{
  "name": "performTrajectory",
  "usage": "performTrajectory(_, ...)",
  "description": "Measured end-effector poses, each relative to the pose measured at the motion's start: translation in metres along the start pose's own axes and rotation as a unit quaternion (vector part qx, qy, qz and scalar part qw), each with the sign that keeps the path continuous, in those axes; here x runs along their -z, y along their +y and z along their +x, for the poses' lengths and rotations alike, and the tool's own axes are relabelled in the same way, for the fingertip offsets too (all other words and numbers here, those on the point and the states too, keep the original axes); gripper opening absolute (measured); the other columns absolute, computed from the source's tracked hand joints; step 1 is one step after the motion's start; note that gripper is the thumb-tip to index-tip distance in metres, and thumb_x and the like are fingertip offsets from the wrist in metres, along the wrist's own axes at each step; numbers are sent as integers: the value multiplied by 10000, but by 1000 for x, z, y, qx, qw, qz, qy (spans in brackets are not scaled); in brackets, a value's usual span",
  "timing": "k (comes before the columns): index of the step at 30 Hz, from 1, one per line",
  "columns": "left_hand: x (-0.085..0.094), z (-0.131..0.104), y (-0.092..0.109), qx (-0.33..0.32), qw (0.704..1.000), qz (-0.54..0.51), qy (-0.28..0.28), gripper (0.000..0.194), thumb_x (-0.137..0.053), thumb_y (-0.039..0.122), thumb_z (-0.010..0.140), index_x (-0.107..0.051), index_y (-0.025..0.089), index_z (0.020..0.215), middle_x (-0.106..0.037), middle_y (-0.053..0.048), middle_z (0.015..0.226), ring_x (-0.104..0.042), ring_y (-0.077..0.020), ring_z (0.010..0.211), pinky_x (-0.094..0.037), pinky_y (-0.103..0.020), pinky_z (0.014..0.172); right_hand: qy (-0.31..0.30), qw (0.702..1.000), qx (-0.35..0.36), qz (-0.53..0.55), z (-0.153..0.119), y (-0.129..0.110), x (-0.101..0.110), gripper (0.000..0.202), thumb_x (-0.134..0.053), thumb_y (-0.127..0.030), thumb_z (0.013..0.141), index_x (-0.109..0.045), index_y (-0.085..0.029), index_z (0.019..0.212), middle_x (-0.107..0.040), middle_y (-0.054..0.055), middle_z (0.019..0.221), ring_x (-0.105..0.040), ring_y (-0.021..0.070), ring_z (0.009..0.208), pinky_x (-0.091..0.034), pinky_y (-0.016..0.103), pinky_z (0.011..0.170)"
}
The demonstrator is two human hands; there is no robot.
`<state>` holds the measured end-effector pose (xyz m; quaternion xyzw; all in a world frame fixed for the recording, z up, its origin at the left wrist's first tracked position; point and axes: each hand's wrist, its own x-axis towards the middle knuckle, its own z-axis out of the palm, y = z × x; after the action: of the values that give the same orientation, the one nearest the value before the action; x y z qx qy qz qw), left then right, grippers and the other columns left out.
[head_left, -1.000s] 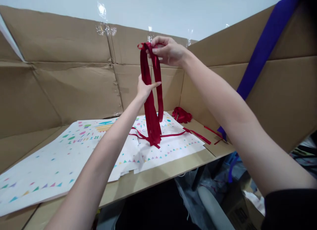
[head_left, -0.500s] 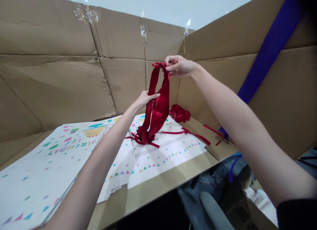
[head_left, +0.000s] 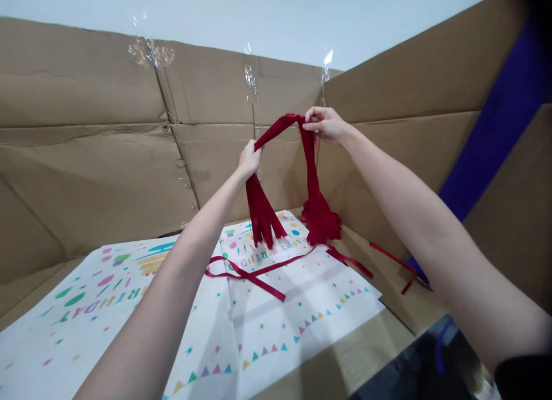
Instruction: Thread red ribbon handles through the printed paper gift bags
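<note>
A bundle of dark red ribbons (head_left: 318,210) hangs in an arch above the printed paper sheets. At its top, beside what looks like a small knot, my right hand (head_left: 326,125) pinches it between thumb and fingers. My left hand (head_left: 250,160) is closed around the bundle's left half, and the loose ends fan out below that fist. On the paper beneath lies a thin red ribbon strip (head_left: 263,279), curled into a loop at its left end.
White sheets with birthday print (head_left: 276,325) cover much of the cardboard surface (head_left: 357,354). Cardboard walls (head_left: 224,153) rise behind and to the right. A wide blue-purple strap (head_left: 487,130) slants down the right wall. Short red ribbon pieces (head_left: 392,256) lie at the right.
My hands have moved apart. The bundle, gathered in a narrow loop before, is now spread into two hanging halves. Its lower ends have lifted off the paper, uncovering the thin strip.
</note>
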<state>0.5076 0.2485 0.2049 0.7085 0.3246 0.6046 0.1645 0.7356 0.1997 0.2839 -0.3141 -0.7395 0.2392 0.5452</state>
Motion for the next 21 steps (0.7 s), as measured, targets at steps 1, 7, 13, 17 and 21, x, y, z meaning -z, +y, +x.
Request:
performTrajectory(1, -1, 5, 2, -39, 998, 28, 40, 126, -472, 76, 814, -538, 165, 875, -575, -56, 842, -577, -209, 901, -421, -362, 882, 17, 999, 30, 0, 7, -1, -1, 230, -698, -110, 690, -489, -187, 749, -584, -17, 757, -620, 140, 818, -521, 281, 701)
performTrajectory(7, 4, -28, -27, -101, 976, 162, 102, 290, -384, 36, 810, -504, 136, 1054, -563, -114, 1069, -542, -216, 1025, -399, -335, 917, -48, 997, 53, 8, -5, 14, -16, 215, -709, -139, 659, -503, -179, 708, -554, -37, 706, -577, 108, 725, -476, 235, 675)
performTrajectory(13, 51, -133, -99, 13, 862, 384, -329, 279, -448, 156, 811, -601, 148, 1044, -628, -122, 1072, -565, -238, 1025, -391, -322, 900, -275, 954, -109, -50, -123, 86, -77, 140, -701, -205, 647, -573, -156, 678, -586, -10, 668, -520, 120, 627, -422, 256, 629)
performTrajectory(17, 73, -187, -118, 54, 803, 387, -451, 149, -612, 214, 679, -689, 194, 806, -687, -60, 823, -629, -217, 822, -435, -266, 786, -326, 938, -119, 0, -197, 114, -129, 87, -645, -208, 696, -568, -169, 699, -578, 0, 745, -531, 150, 751, -413, 292, 745)
performTrajectory(21, 77, -215, -104, 43, 786, 364, -499, 560, -729, 311, 542, -658, 234, 1092, -656, -80, 1089, -553, -286, 1071, -375, -356, 948, -313, 941, -124, 42, -234, 111, -158, 92, -622, -217, 722, -538, -180, 725, -535, -8, 748, -496, 148, 752, -391, 289, 751)
